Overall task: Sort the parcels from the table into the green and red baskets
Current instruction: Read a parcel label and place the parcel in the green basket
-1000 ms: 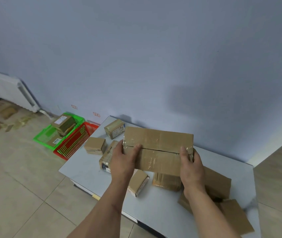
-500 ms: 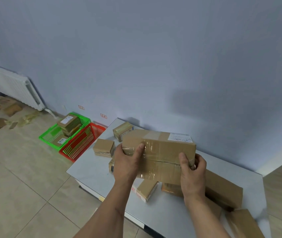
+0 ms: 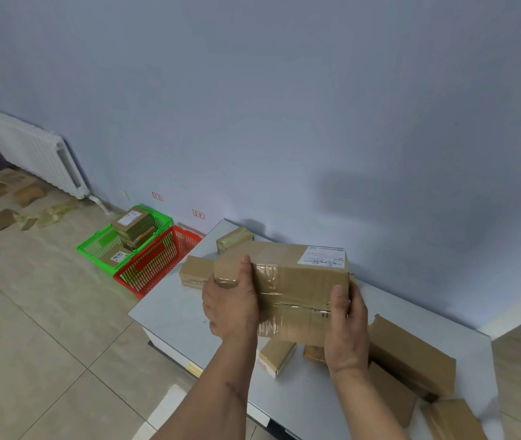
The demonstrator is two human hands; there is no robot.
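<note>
Both hands grasp the big box (image 3: 287, 287) above the table (image 3: 170, 315): left hand (image 3: 232, 303), right hand (image 3: 346, 325) on its ends. Label up, likely being read. Next: carry far left to green basket (image 3: 94, 249) or red basket (image 3: 145, 281).

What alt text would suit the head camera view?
Two hands, left hand and right hand, grip a taped cardboard parcel above a grey table of smaller parcels. A green basket and red basket sit on the floor.

Matt cardboard parcel (image 3: 297, 281), glossy tape
</note>
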